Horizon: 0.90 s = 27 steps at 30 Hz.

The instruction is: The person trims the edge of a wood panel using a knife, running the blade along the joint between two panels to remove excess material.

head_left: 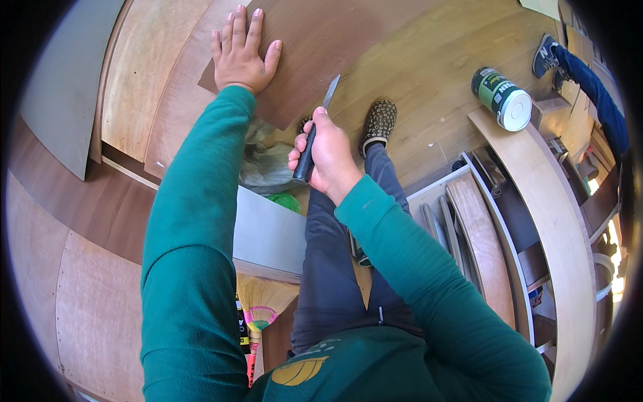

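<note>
My left hand (242, 57) lies flat with fingers spread on a brown wood-grain sheet (315, 40), near its left edge. In my right hand (329, 151) is a knife (305, 155) with a black handle and a narrow, pointed metal blade, angled up and away from me. My fingers wrap round the handle. The blade tip is close to the sheet's right edge; whether it touches cannot be told. Part of the sheet lies over a paler wooden panel on the left.
Plywood panels (144, 80) lean at left beside a grey board (67, 74). A broom (258, 308) and a white box-like piece (268, 231) are near my legs. At right, a can (502, 100) stands by a long board (536, 201) and an open drawer (495, 234). Another person's leg (589, 87) shows.
</note>
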Each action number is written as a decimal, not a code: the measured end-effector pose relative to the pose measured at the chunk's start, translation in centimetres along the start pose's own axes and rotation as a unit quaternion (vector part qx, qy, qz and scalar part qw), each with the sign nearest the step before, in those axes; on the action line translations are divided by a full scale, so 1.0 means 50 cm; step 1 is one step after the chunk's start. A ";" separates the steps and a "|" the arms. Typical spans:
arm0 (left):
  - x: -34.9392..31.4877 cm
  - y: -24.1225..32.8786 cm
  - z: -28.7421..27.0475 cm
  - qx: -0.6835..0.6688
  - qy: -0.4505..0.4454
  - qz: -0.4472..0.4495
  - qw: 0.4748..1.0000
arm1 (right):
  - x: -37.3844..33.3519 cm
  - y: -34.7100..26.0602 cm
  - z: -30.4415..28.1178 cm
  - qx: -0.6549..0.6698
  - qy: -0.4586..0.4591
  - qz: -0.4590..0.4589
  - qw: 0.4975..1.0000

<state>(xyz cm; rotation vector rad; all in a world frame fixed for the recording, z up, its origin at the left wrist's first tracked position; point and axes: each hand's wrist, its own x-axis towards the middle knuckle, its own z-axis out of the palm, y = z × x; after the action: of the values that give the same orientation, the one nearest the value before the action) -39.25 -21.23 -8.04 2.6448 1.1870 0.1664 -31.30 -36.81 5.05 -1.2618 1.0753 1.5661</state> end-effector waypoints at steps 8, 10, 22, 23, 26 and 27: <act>-0.001 0.002 -0.001 0.004 0.007 -0.002 1.000 | 0.071 -0.009 0.011 0.016 0.032 0.020 0.999; 0.000 0.007 0.000 0.000 0.013 -0.004 1.000 | 0.081 0.001 0.016 0.000 0.049 -0.006 0.999; 0.000 -0.021 0.022 0.006 -0.007 0.002 1.000 | -0.004 0.004 -0.071 0.001 -0.014 -0.061 0.998; 0.007 -0.028 0.024 -0.009 0.004 -0.004 1.000 | -0.007 -0.001 -0.077 0.017 -0.021 -0.058 0.998; 0.041 -0.047 0.028 -0.049 0.073 -0.040 0.995 | -0.020 -0.015 -0.077 0.041 -0.043 -0.046 0.997; 0.047 -0.044 0.026 -0.034 0.066 -0.044 0.996 | -0.020 -0.017 -0.073 0.033 -0.047 -0.053 0.997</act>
<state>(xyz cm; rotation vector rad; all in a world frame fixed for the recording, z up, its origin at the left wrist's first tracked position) -39.04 -18.28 -9.86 2.5510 1.3129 0.3648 -29.38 -40.12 5.47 -1.1703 0.9769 1.4835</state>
